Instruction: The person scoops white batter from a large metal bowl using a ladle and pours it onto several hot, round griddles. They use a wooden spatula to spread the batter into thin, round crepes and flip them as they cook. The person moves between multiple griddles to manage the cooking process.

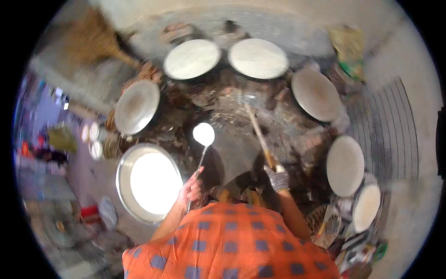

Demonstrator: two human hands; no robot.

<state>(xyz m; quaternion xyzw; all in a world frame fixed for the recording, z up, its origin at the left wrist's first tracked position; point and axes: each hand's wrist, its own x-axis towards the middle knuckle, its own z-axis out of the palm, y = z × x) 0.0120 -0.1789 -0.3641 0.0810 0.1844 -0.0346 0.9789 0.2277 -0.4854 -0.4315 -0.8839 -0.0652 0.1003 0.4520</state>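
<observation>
My bare left hand grips the thin metal handle of a ladle. The ladle's bowl looks full of a bright white liquid. Beside that hand, on the left, stands a wide metal basin holding more white liquid, overexposed in the light. On the right, my right hand, in a grey glove, is closed around a long wooden-handled tool. Its far end reaches a small shiny metal piece; whether the two are joined is unclear.
Round pans ring the sooty ground: two with pale surfaces at the back, one greyish pan left, several right. A straw broom leans back left. A slatted panel stands right. White containers stand left.
</observation>
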